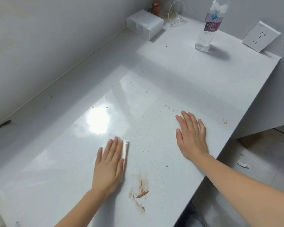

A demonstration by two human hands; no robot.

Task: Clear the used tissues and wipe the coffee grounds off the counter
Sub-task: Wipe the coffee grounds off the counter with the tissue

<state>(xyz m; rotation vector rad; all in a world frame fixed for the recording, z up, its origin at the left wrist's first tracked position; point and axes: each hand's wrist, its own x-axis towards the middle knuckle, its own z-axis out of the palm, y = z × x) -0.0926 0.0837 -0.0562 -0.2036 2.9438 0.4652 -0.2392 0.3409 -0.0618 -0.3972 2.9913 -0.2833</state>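
My left hand [109, 163] lies flat on the white counter [162, 76], pressing down a folded white tissue [126, 149] whose edge shows past my fingers on the right. A brown smear of coffee grounds [140, 190] marks the counter just right of that wrist, and fine specks spread between both hands. Flat on the counter farther right is my right hand [191, 136], fingers spread and holding nothing. A small brown ring stain [225, 122] sits near the right edge. A crumpled used tissue [243, 164] lies on the floor right of the counter.
A soda water bottle [207, 25] stands at the back right beside a wall socket [261, 36]. A white box [145, 24], a brown wooden knob [156, 7] and a clear stand [177, 13] sit in the far corner. The wall runs along the left.
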